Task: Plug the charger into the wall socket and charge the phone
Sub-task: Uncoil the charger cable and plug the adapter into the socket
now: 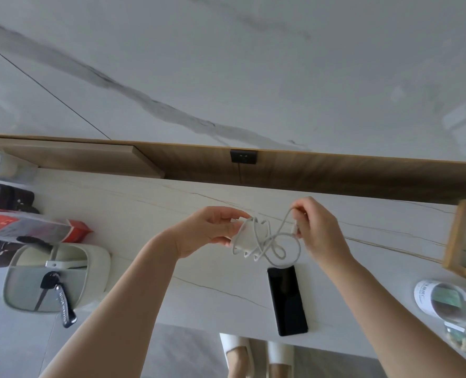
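Left grip [212, 230] clenched on white charger [245, 236], above bench [144, 203]. Right grip [315, 227] pinches cable [275, 241] near its plug end; loops hang tangled between both hands. Phone [287, 300] lies flat, screen dark, just below. Wall socket [243, 156] sits in wood back panel, well apart.

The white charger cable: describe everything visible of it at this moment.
The white charger cable is thin, round and tangled in loose loops, hanging in the air above the black phone. One end wraps around the white charger block held in the left hand; the right hand pinches the other end.
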`<move>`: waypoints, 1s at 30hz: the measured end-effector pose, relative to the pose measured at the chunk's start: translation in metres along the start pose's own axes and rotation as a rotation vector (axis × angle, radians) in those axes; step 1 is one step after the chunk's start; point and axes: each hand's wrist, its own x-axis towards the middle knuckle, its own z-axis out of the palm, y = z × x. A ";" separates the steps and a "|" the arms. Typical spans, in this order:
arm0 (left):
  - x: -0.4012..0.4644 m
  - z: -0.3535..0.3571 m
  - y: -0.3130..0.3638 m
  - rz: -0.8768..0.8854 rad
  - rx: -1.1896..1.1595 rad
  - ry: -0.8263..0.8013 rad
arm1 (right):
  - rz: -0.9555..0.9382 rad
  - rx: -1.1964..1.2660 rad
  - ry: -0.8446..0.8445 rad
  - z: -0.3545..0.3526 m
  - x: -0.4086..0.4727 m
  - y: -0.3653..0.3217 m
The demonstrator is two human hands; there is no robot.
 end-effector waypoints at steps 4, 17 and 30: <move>0.004 0.005 -0.010 -0.025 -0.041 0.186 | -0.067 -0.014 -0.009 -0.010 0.001 0.000; 0.008 0.015 -0.026 -0.009 -0.073 0.660 | -0.045 -0.054 -0.156 0.014 -0.021 -0.015; -0.003 0.015 -0.014 0.205 -0.079 0.585 | 0.019 -0.176 -0.228 0.016 -0.012 0.006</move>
